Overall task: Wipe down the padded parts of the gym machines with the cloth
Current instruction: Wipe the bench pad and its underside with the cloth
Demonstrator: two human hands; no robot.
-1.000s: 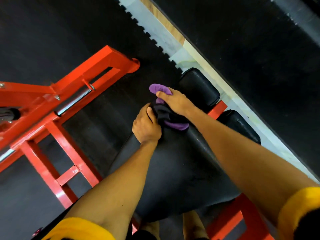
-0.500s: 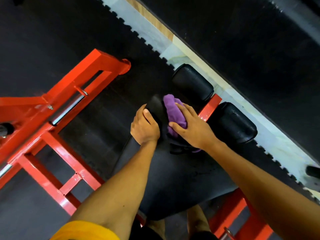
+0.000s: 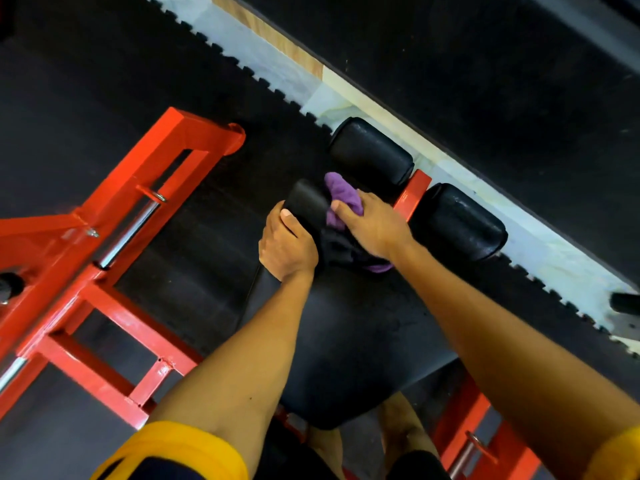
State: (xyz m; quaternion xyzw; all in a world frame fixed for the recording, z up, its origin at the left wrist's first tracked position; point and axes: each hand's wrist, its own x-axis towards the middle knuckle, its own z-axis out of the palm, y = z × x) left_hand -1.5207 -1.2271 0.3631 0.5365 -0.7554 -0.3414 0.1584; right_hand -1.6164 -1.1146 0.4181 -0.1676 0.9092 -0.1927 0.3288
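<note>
— how many pads can you count from up there?

— three. one long black bench pad (image 3: 339,341) under my arms, and past its narrow end the left roller pad (image 3: 372,152) and the right roller pad (image 3: 457,221), with a red post (image 3: 414,195) between them.

— and the cloth?

— one cloth (image 3: 341,194), purple, bunched on the narrow end of the bench pad. my right hand (image 3: 375,228) lies palm down on it, thumb out straight, fingers laid across the top, pressing it onto the pad. there's a darker fold under my palm, and i can't tell whether that's cloth or shadow.

— your other hand?

— my left hand (image 3: 287,244) grips the left edge of the same end, thumb on top, fingers curled down round the side, just beside the cloth.

— what else is there?

— one red frame (image 3: 114,244) on the left, well apart from the pad, with chrome rod (image 3: 128,233) showing in three places. two black rubber mats (image 3: 86,81) with a pale floor strip (image 3: 263,64) between them. two yellow sleeves (image 3: 180,448).

— anything you can't see properly?

— the frame runs off the left edge. the bench's near end hides its own support. both sleeves are cut off at the bottom. a dark object (image 3: 625,302) at the right edge is cropped and i can't name it.
</note>
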